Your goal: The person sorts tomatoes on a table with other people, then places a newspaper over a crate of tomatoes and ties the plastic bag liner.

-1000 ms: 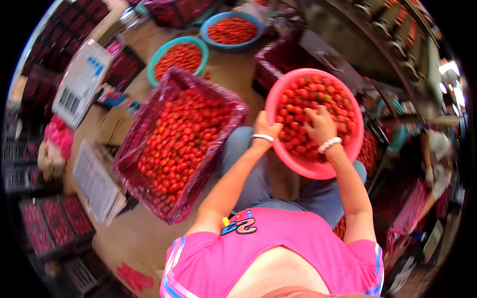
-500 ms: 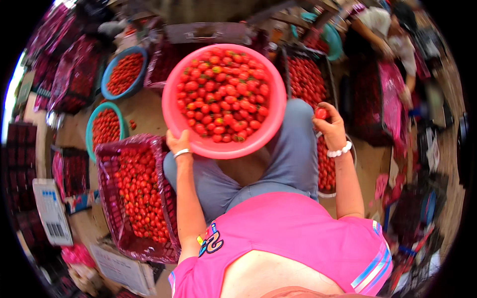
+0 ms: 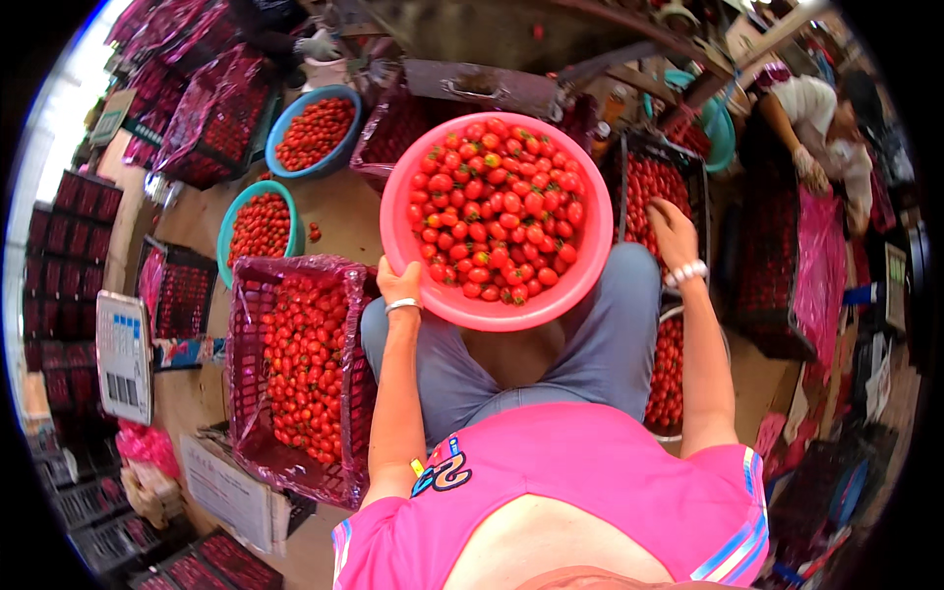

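A pink basin (image 3: 596,236) full of small red cherry tomatoes (image 3: 501,202) rests over my knees. My left hand (image 3: 399,283) is closed on its near left rim, thumb on top. To the right of the basin, my right hand (image 3: 674,238) is over a black crate (image 3: 704,197) of cherry tomatoes. Its fingers stretch toward the fruit, and no tomato shows in them; the fingertips are partly hidden. At my left side stands a purple-lined crate (image 3: 246,393), partly filled with cherry tomatoes.
Left of the basin stand a blue tub (image 3: 357,118) and a teal tub (image 3: 296,221) of tomatoes. A pale-rimmed container (image 3: 669,436) of tomatoes is by my right thigh. Stacked crates (image 3: 74,256) line the far left. Another person (image 3: 801,113) works at a pink-lined crate (image 3: 816,265).
My right hand, which held one tomato up between its fingers, has moved forward over the black crate, and the tomato is no longer visible. My left hand stays on the basin. The view has shifted.
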